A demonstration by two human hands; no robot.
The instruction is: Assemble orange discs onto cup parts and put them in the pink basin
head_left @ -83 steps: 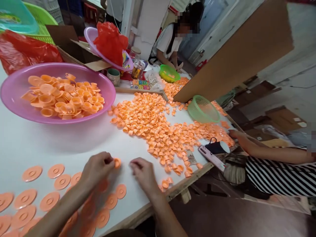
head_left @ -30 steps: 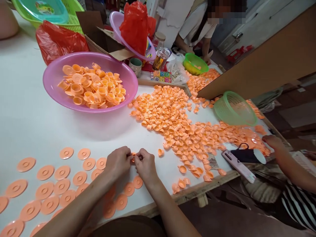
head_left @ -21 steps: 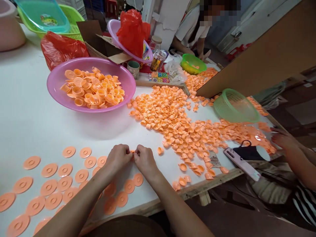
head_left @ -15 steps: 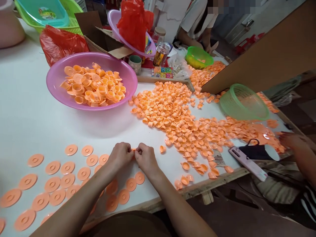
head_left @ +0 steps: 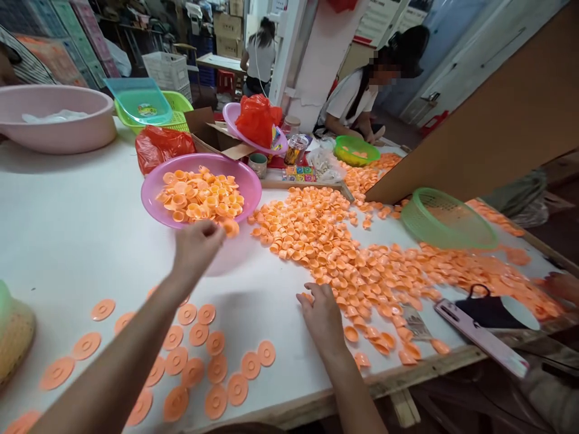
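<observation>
The white counter (head_left: 113,235) carries plenty yet to be handled: a wide heap of loose orange cups (head_left: 316,235) runs across it, and nearer the person lies a scatter of flat orange discs (head_left: 216,343). What looks finished sits in the pink bowl (head_left: 251,188), a mound of cups and discs, some seemingly joined; I'd judge far more is left than done. The left hand (head_left: 196,248) is up at the bowl's near rim, its grip clamped on an orange piece (head_left: 230,227), too blurred to say whether cup and disc are together. The right hand (head_left: 322,314) bends around a lone cup (head_left: 308,297) beside the heap; I can't tell whether its grip has closed. Half a second ago both hands met over the counter; now they've parted.
</observation>
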